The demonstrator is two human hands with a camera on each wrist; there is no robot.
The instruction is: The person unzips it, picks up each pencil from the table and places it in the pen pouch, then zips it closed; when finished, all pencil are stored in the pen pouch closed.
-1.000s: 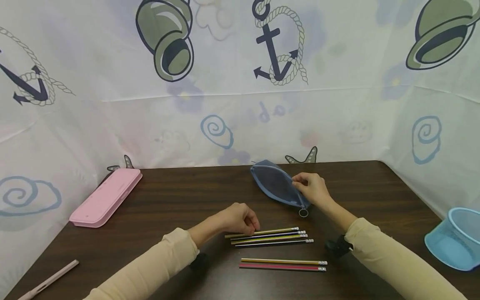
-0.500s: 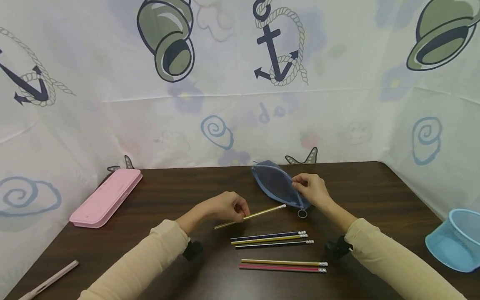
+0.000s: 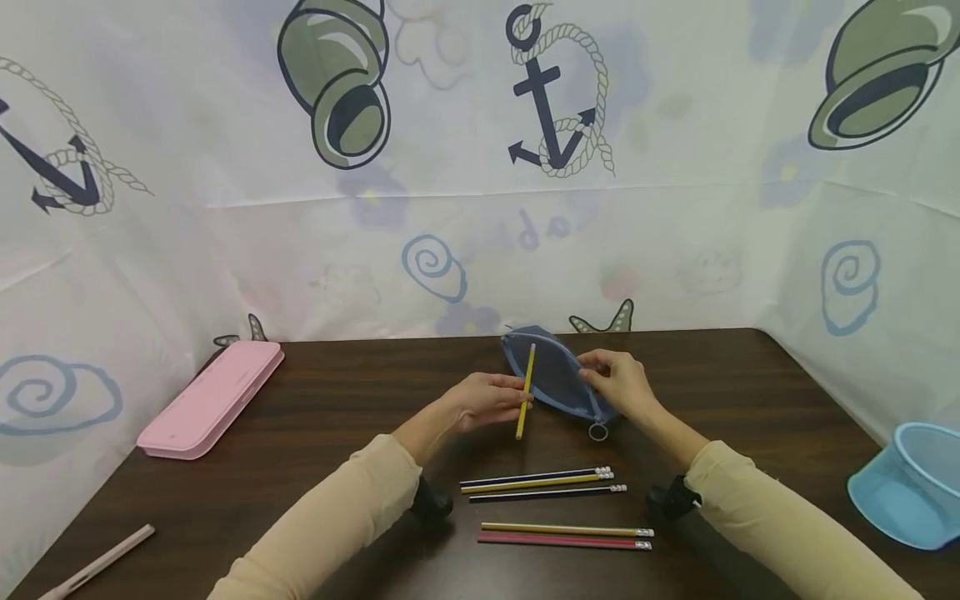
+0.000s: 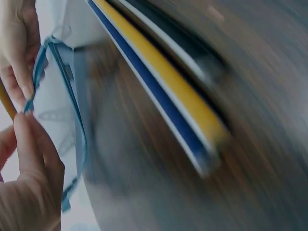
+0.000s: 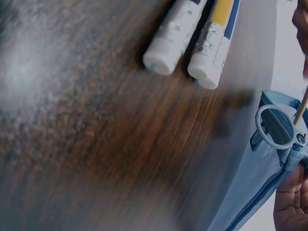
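In the head view my left hand holds a yellow pencil tilted steeply, its upper end in front of the mouth of a blue mesh zip pouch. My right hand pinches the pouch's near right edge, and the pouch gapes open. A round pull ring hangs at the pouch's end in the right wrist view. Below my hands lie a dark blue pencil, a yellow pencil and a black pencil. Closer to me are a gold pencil and a red pencil.
A pink pencil case lies at the table's far left. A pale pink pen-like stick is at the front left. On the right stands a light blue mesh cup. Patterned cloth surrounds the brown table.
My left hand has lifted the pencil from the group, carried it to the pouch and turned it from nearly level to steep. My right hand has stayed at the pouch.
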